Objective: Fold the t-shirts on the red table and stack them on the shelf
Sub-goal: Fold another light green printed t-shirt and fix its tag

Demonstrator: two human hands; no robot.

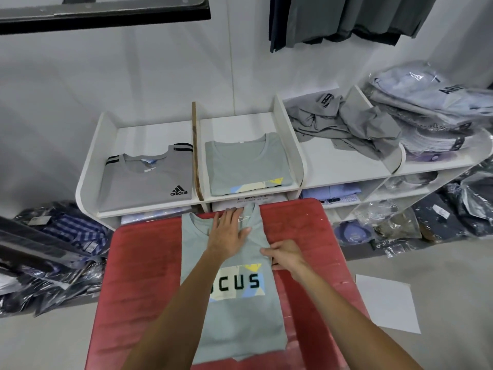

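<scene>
A pale green t-shirt (237, 313) with a printed "OCUS" block lies lengthwise on the red table (144, 276), its sides folded in to a narrow strip. My left hand (230, 231) presses flat on the shirt near the collar, fingers straight. My right hand (286, 256) rests at the shirt's right folded edge, fingers curled on the cloth there. On the white shelf (344, 166) behind the table lie a folded grey adidas shirt (146, 180) and a folded pale green shirt (245, 164).
A heap of unfolded grey shirts (344, 124) fills the shelf's third bay. Bagged garments (437, 102) pile at the right end and on the floor on both sides. A white sheet of paper (386, 303) lies on the floor at right. Dark clothes (344, 17) hang above.
</scene>
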